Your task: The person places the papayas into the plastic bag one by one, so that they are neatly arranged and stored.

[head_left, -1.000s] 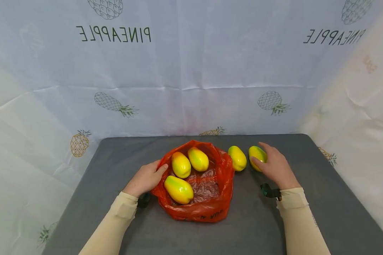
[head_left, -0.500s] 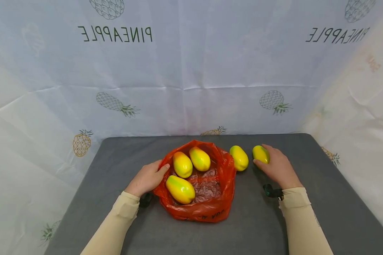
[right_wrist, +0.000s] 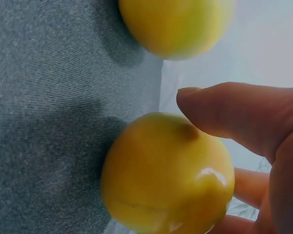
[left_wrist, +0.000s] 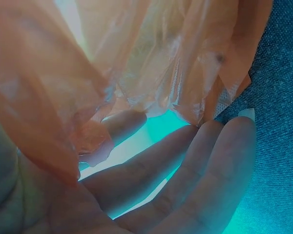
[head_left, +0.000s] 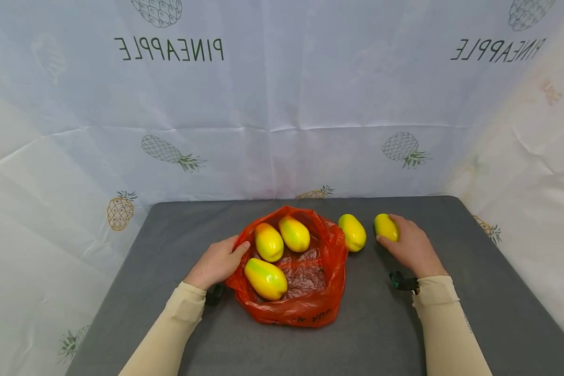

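1. The right hand (head_left: 415,250) is set round a yellow mango-like fruit (head_left: 386,227) near the far edge of the table (head_left: 378,324), right of centre. Thumb and fingers are curved about opposite sides; whether the fruit is lifted cannot be told.
2. The red plastic bag (head_left: 333,261) is placed at mid-table, nearer the far edge. Its rim is pinched by the left hand (head_left: 216,265), with the thumb over the edge and the fingers outside.
3. Three bagged fruits (head_left: 265,279) are noted toward the bag's left and far sides; bare bag floor is seen at the right.
4. A loose fruit (head_left: 352,233) is found between bag and right hand; contact with the bag cannot be confirmed.
5. The skin is judged slippery, so the grip is best centred on the fruit's thickest part.
6. The loose fruit is best cleared by the knuckles, and the thin rim is best held without tugging.
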A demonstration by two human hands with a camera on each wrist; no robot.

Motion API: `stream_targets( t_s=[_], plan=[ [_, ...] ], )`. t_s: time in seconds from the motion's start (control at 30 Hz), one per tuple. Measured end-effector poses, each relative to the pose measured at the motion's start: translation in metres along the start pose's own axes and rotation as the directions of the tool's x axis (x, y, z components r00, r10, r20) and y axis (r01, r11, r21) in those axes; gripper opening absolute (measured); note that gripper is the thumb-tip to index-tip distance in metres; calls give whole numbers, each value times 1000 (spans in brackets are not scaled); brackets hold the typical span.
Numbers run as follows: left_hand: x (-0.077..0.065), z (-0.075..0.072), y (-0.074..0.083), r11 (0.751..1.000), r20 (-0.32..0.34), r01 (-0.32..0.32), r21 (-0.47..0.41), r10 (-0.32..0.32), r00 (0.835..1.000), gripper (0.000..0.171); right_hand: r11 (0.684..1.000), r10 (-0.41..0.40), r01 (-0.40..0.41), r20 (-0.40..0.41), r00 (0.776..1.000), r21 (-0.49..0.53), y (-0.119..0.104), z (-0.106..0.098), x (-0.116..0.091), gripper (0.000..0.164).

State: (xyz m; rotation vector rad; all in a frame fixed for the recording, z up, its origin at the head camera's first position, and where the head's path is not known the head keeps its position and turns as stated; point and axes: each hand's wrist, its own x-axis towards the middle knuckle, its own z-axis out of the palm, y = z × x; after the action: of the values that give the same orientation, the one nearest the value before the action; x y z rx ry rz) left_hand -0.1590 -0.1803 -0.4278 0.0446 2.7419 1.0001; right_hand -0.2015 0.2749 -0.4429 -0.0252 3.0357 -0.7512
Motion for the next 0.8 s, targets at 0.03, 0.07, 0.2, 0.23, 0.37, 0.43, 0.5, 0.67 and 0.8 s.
stream_targets(
  t_s=[0.03,0.07,0.2,0.23,0.37,0.43,0.5,0.67,0.8],
  plan=[
    [0,0,0,1000,1,1,-1,-1,1000,41,1000,0,0,-2,1000,0,0,0,0,80],
    [0,0,0,1000,1,2,-1,-2,1000,41,1000,-1,1,-3,1000,1,1,0,0,80],
    [0,0,0,1000,3,3,1,-3,1000,44,1000,-3,3,-4,1000,7,3,0,1,80],
    [0,0,0,1000,2,3,1,-3,1000,44,1000,-4,4,-4,1000,8,3,0,1,80],
    [1,1,0,1000,1,3,5,-3,1000,44,1000,-8,8,-2,1000,12,4,0,1,80],
    [1,1,-1,1000,0,4,5,-4,1000,44,1000,-13,13,0,1000,14,4,-1,1,80],
    [1,1,-1,1000,0,3,4,-3,1000,44,1000,-16,16,3,1000,15,4,-1,1,80],
    [1,1,-1,1000,-6,0,6,0,1000,43,1000,-26,26,6,1000,9,5,-3,0,79],
    [1,1,-1,1000,-9,-3,4,3,1000,42,999,-36,36,3,999,4,5,-7,-1,79]
  ],
)
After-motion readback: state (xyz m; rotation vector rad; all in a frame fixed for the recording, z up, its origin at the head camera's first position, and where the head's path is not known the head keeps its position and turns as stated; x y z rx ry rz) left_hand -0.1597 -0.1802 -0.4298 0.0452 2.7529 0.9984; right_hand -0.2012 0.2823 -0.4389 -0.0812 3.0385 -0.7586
